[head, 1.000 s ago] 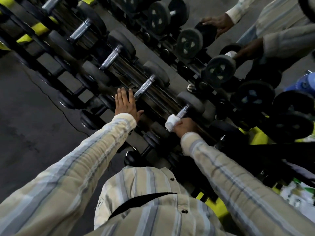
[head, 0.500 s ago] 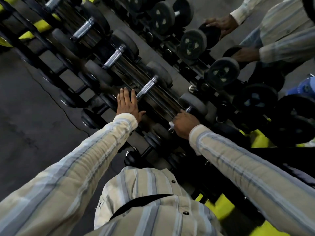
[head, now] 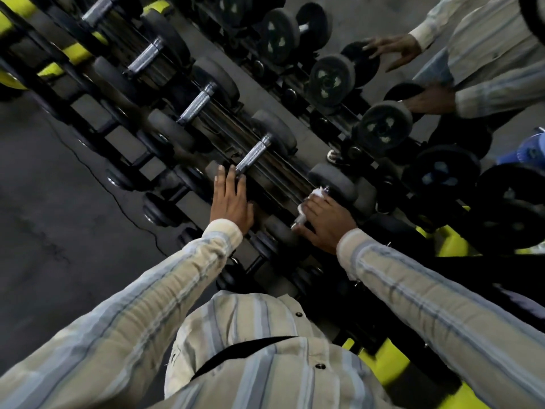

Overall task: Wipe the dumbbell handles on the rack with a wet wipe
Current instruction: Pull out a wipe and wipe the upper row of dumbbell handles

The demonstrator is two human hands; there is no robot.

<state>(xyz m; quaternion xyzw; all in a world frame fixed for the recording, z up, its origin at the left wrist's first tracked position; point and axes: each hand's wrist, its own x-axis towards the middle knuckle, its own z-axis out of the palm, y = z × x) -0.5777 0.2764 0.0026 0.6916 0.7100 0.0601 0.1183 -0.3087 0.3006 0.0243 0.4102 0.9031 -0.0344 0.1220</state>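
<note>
While the left hand lies flat, right-hand fingers hide the wipe-wrapped handle.

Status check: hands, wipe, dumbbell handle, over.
Left hand flat on neighbouring dumbbell's end. Right hand grips wet wipe around handle. Nothing blocking.

A dark grey floor fills the left side, crossed by a thin crack that runs toward the rack's foot. A mirror behind the rack shows a reflected person in a striped shirt. A blue object sits at the right edge, too cropped to identify. The wearer's own striped shirt front with dark buttons fills the bottom centre
</note>
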